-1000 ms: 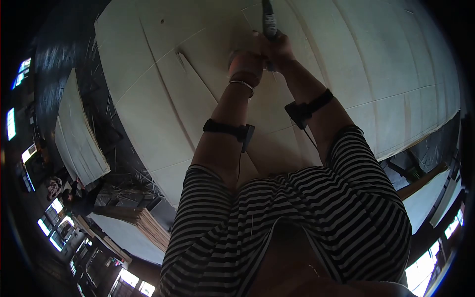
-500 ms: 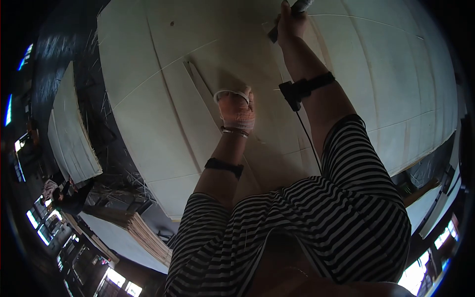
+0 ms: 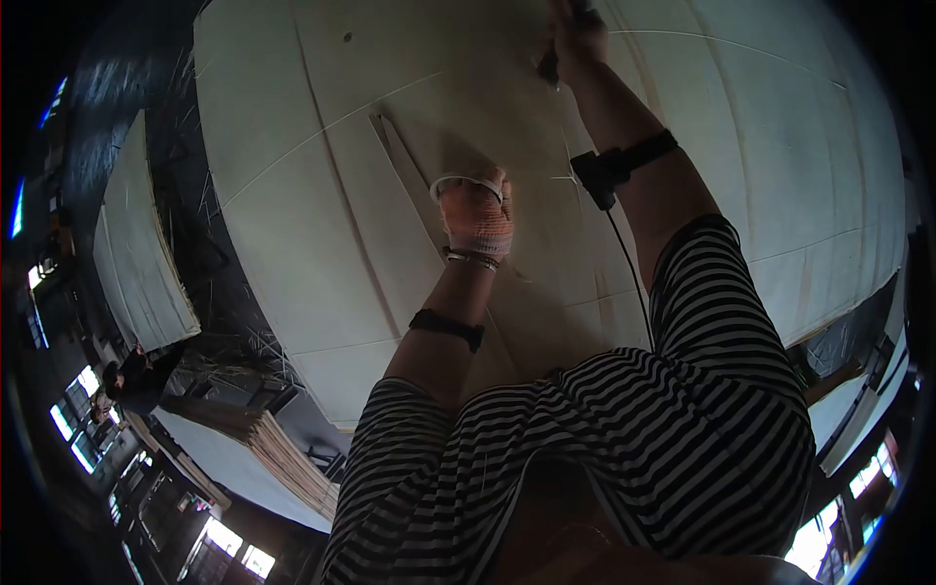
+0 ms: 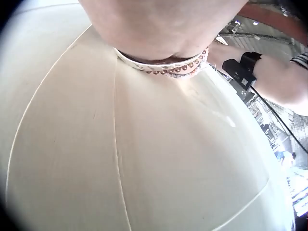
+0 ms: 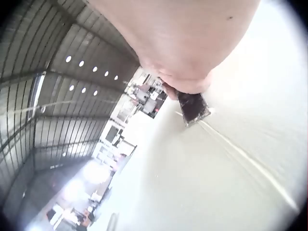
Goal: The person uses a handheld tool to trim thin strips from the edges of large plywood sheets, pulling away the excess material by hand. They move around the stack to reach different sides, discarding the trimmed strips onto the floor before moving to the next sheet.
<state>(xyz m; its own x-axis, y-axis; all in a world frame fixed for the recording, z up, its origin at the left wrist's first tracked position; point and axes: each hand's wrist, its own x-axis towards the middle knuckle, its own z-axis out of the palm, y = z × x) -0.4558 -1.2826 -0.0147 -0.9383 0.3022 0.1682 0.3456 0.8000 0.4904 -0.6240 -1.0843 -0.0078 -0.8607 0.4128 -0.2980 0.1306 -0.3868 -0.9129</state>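
My left hand (image 3: pixel 475 216), in an orange glove, is held over the large pale sheet (image 3: pixel 292 244) with its fingers curled. A thin white looped strip (image 3: pixel 450 182) arches across the knuckles from that fist. Farther out, my right hand (image 3: pixel 581 44) grips a dark flat-bladed tool (image 3: pixel 548 70), its upper end lost in shadow. In the right wrist view the wide tip of the blade (image 5: pixel 193 108) stands right at a pale seam line (image 5: pixel 250 161) in the sheet. From the left wrist view the left hand is hidden behind the forearm and bracelet (image 4: pixel 178 67).
A long narrow strip (image 3: pixel 398 161) lies on the sheet left of my left hand. Stacked sheets (image 3: pixel 283 453) stand at lower left, with another sheet-topped pile (image 3: pixel 141 244) beyond. A person in dark clothes (image 3: pixel 141 380) is at far left. A cable (image 3: pixel 629 268) hangs from my right wrist camera.
My hands were together near the top; the left has drawn back towards my body with the white looped strip. The right moved outward, then turned the tool's blade down onto the sheet.
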